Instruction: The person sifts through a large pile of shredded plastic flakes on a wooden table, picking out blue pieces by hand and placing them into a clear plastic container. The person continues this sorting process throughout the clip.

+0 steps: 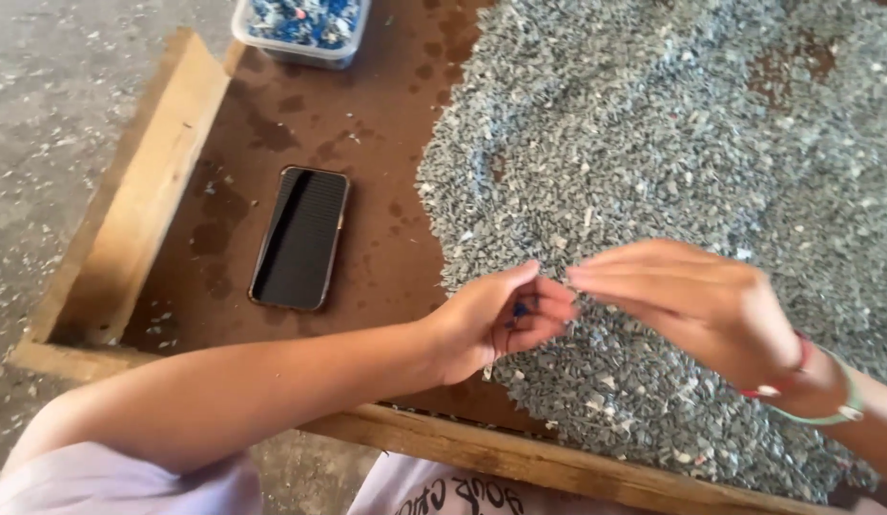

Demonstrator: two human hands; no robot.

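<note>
Left hand (496,319) cupped closed around small blue bits (520,309); right hand (696,300) pinched at its 9 o'clock, contents not discernible. Risk: bits slipping between the loose fingers back into the grey chips (672,143), lost there. Phone (300,238) lay at 9 o'clock.

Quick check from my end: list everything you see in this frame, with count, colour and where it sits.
Grey flakes: one big heap, grey, right half of the tray.
Tray: one, brown board with pale wooden rim, centre.
Phone: one, black, face up on the bare board, left of the heap.
Tub: one, clear, holding blue bits, top edge.
Floor: grey concrete, left.
Blue piece: one, small, in the left hand.
Left hand: fingers curled around the blue piece.
Right hand: fingertips meeting the left, bracelets at wrist.
</note>
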